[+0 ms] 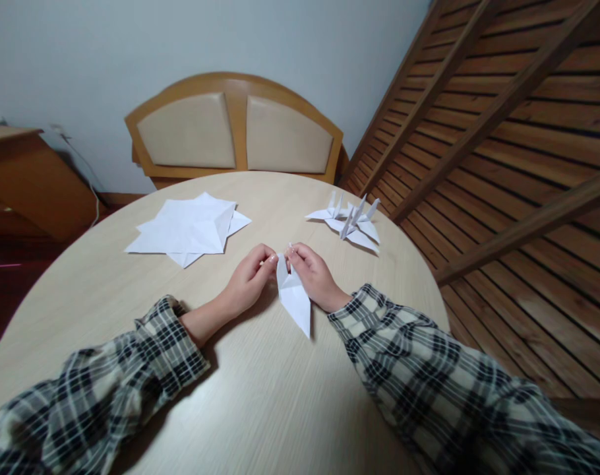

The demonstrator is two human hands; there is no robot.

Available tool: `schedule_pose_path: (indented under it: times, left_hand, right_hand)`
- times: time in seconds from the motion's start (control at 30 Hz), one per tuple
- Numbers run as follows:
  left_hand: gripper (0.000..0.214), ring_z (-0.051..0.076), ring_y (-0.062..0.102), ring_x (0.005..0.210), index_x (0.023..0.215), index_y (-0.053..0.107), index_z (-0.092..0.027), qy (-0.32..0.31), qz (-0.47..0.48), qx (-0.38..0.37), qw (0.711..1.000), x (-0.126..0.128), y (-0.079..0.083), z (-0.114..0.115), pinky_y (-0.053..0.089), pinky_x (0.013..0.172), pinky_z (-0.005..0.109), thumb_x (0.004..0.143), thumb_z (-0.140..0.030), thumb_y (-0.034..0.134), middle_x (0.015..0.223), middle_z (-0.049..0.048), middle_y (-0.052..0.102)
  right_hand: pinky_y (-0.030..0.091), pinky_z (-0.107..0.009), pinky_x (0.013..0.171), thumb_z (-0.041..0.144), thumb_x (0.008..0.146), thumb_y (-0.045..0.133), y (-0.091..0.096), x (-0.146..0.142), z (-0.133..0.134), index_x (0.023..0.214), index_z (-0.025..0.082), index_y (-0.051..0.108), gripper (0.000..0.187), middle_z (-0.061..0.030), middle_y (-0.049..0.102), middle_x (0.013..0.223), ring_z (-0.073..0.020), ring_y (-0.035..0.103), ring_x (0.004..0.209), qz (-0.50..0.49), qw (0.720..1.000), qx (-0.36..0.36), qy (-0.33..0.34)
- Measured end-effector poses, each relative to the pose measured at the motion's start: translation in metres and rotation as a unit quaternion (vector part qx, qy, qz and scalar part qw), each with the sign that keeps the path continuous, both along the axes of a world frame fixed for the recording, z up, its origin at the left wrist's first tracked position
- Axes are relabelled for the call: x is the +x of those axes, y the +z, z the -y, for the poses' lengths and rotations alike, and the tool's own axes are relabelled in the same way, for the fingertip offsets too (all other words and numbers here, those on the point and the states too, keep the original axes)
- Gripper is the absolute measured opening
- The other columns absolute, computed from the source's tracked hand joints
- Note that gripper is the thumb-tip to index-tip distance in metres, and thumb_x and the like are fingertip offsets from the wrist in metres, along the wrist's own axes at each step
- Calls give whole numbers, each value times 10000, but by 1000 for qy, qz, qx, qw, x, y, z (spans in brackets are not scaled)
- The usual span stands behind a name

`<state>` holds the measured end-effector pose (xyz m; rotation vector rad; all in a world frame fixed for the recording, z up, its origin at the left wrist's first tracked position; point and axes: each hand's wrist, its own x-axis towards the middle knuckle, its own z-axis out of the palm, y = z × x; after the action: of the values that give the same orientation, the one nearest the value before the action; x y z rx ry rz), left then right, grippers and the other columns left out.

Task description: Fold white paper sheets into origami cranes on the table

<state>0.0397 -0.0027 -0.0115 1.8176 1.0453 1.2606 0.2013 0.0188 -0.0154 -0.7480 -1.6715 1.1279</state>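
Between my two hands is a partly folded white origami crane (296,302), with one long wing pointing down toward me. My left hand (253,277) pinches its upper left edge between thumb and fingers. On the other side, my right hand (314,274) grips the upper right part, thumb on top. The fingers cover some of the far end of the paper. Beyond my right hand, several finished white paper cranes (352,224) stand close together. To the far left lies a stack of white paper sheets (191,224), creased and fanned at different angles.
Everything rests on a round, light wood table (250,409). Behind it stands a wooden headboard (240,125) with two pale padded panels. A slatted wooden wall (517,152) rises at the right. A brown wooden desk (33,178) and a cable are at the left.
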Motion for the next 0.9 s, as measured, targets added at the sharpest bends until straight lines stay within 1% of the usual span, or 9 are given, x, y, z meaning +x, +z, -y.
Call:
schedule_pose_path:
  times: [0.13, 0.23, 0.4, 0.53, 0.6, 0.67, 0.73, 0.83, 0.9]
  left_hand:
    - [191, 136, 478, 621, 796, 484, -202, 52, 33, 9, 998, -1, -1, -4, 405, 599, 268, 948, -311, 449, 662, -26, 485]
    - [181, 135, 476, 605, 795, 476, -210, 81, 62, 7, 995, -1, -1, -6, 410, 583, 262, 948, -302, 449, 650, -32, 477]
    - [220, 129, 497, 611, 796, 474, -216, 74, 99, -37, 992, -1, -3, -8, 432, 589, 257, 965, -348, 424, 676, -31, 490]
    - [331, 125, 474, 590, 689, 466, -207, 88, 64, -36, 993, -3, -3, -8, 403, 588, 260, 960, -395, 440, 621, -31, 469]
    - [417, 124, 445, 558, 600, 456, -199, 76, 28, -40, 996, -4, -2, -7, 371, 566, 265, 950, -424, 444, 565, -28, 450]
    - [494, 123, 414, 522, 531, 447, -195, 49, -4, -61, 997, -3, 0, -4, 341, 541, 269, 938, -474, 435, 512, -26, 432]
    - [515, 122, 407, 504, 517, 468, -190, 12, -28, -85, 996, -2, 1, -1, 326, 526, 268, 915, -515, 451, 493, -25, 438]
    - [435, 127, 439, 538, 626, 562, -170, -32, -40, -102, 993, -1, 2, 0, 334, 527, 258, 886, -514, 510, 558, -18, 499]
    - [380, 127, 443, 565, 712, 587, -164, -20, -18, -95, 995, -2, 2, -3, 336, 526, 250, 888, -494, 520, 611, -16, 512]
  right_hand:
    - [410, -273, 631, 452, 924, 513, -3, 0, 0, 891, 213, 552, 245, 4, 558, 804, -136, 522, 713, -13, 1000, -19, 10]
    - [413, -278, 655, 434, 914, 542, -4, 1, -1, 868, 207, 575, 234, 4, 570, 802, -137, 524, 728, 13, 1000, -6, -5]
    - [404, -281, 634, 430, 920, 535, -4, 3, -1, 796, 202, 554, 260, 12, 545, 738, -136, 507, 689, 27, 999, 14, -36]
    - [411, -282, 642, 420, 935, 516, -1, 4, -1, 781, 209, 538, 262, 15, 522, 726, -137, 497, 688, 29, 995, 45, -80]
    - [426, -288, 671, 403, 940, 518, 1, 5, -1, 786, 210, 550, 249, 5, 533, 762, -142, 507, 722, 29, 990, 75, -118]
    - [442, -301, 709, 393, 940, 528, 4, 7, -1, 809, 212, 585, 230, -12, 554, 820, -151, 521, 771, 31, 981, 108, -156]
    - [452, -314, 732, 402, 936, 537, 5, 8, -2, 833, 218, 624, 228, -24, 566, 852, -160, 528, 805, 36, 974, 132, -180]
    - [457, -328, 761, 429, 935, 539, 7, 10, -3, 842, 224, 659, 256, -29, 581, 852, -166, 542, 828, 35, 974, 142, -175]
    - [454, -336, 802, 445, 954, 500, 8, 10, -3, 840, 222, 669, 302, -31, 594, 850, -165, 555, 849, 28, 979, 137, -152]
